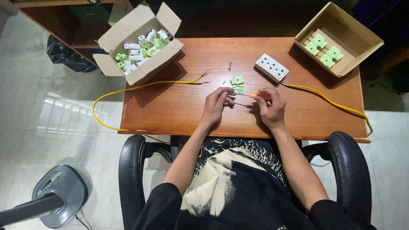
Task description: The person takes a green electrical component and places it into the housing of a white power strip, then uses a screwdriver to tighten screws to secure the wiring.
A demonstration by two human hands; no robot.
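The right hand (pixel 269 108) has its fingers clamped around a small screwdriver (pixel 255 96) with an orange handle, its thin shaft pointing toward nine o'clock. The left hand (pixel 216 105) meets that tip with its fingers pinched together on something small; what they pinch is hidden. Just at twelve o'clock from the fingertips a pale green plug half (pixel 238 89) lies on the tabletop (pixel 179 108), and its matching half (pixel 237 79) sits a little farther up, so the plug looks opened and not yet closed.

Farther toward twelve lies a small brass part (pixel 229 65). At one o'clock sits a white socket strip (pixel 272 67) on a yellow cable. A second yellow cable (pixel 140 87) ends in bared wires (pixel 206 73) at eleven o'clock, unattached. An open box of green and white plugs (pixel 140 44) stands at ten, and another carton (pixel 338 38) holding a few green pieces at two.

Screws, if any, are too small to make out.
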